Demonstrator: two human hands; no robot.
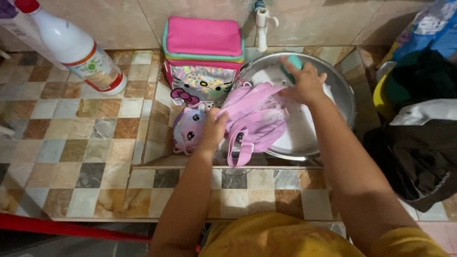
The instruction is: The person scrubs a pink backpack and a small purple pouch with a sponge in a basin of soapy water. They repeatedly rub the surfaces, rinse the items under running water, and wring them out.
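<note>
Under both sets of fingers: lilac child's backpack [254, 119], draped over the near-left rim of the steel basin [343, 90], long axis running from the left hand [213, 129] up-right to the right hand [304, 83]. Left fingers clamp the bag's near end; right fingers curl round a teal scrubber [294, 62], pressing on the far end. Beyond left fingertips: pink lunch bag [203, 52]. Far left: tilted white bottle [76, 50], red cap, green-and-red label. Top right: blue packet [435, 26].
</note>
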